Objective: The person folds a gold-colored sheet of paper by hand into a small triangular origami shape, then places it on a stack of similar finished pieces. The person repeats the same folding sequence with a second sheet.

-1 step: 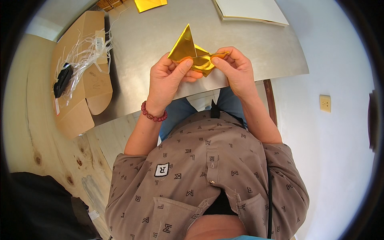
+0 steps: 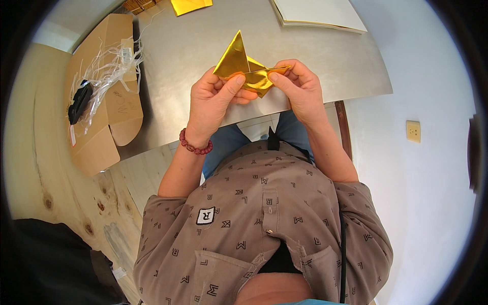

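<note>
Above the grey table (image 2: pixel 325 66), left hand (image 2: pixel 216 101) and right hand (image 2: pixel 300 89) raised, each grip pinching gold folded paper (image 2: pixel 244 68)

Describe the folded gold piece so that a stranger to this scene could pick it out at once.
Start at the grey metal table and look to its near edge, where the left hand and the right hand meet. Pinched between them is the folded gold paper. Unlike the flat gold sheet at the far edge, it is creased, with a triangular point standing up.
</note>
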The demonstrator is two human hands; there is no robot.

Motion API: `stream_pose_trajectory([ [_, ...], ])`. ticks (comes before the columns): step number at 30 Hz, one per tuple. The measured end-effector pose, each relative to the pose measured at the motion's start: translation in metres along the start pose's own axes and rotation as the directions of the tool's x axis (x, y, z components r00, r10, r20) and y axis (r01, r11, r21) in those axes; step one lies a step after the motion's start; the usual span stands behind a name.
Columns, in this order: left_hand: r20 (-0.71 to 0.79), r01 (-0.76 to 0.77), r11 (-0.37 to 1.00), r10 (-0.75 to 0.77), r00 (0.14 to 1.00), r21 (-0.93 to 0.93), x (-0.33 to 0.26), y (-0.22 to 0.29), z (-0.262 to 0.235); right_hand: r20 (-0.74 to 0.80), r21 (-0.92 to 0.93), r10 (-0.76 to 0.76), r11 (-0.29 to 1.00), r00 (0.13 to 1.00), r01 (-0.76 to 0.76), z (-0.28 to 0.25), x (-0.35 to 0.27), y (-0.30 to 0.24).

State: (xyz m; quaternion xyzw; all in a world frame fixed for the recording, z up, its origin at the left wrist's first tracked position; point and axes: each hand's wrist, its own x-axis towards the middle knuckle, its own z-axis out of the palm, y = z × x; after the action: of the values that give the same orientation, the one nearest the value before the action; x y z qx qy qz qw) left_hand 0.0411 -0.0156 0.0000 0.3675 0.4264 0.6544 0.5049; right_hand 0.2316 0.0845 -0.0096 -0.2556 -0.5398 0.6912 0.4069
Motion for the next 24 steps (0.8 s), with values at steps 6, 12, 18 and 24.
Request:
stream_pose_trajectory([
  [6, 0.008, 0.005, 1.0, -0.005, 1.0, 0.003, 0.0, -0.001, -0.001, 0.0, 0.002, 0.012, 1.0, 1.0, -0.012, -0.001, -0.001, -0.001],
  [12, 0.016, -0.009, 0.999, 0.008, 1.0, 0.042, -0.001, -0.003, -0.003, -0.003, 0.012, 0.014, 1.0, 1.0, -0.014, -0.002, 0.0, 0.001],
  [18, -0.079, 0.038, 0.999, -0.036, 0.996, 0.027, -0.002, -0.002, 0.009, -0.032, 0.026, 0.002, 1.0, 0.999, -0.001, -0.001, 0.0, 0.002],
  [24, -0.091, 0.116, 0.99, -0.123, 0.988, -0.077, 0.004, -0.002, 0.029, -0.026, 0.021, 0.01, 1.0, 1.0, -0.01, 0.0, -0.001, 0.003],
])
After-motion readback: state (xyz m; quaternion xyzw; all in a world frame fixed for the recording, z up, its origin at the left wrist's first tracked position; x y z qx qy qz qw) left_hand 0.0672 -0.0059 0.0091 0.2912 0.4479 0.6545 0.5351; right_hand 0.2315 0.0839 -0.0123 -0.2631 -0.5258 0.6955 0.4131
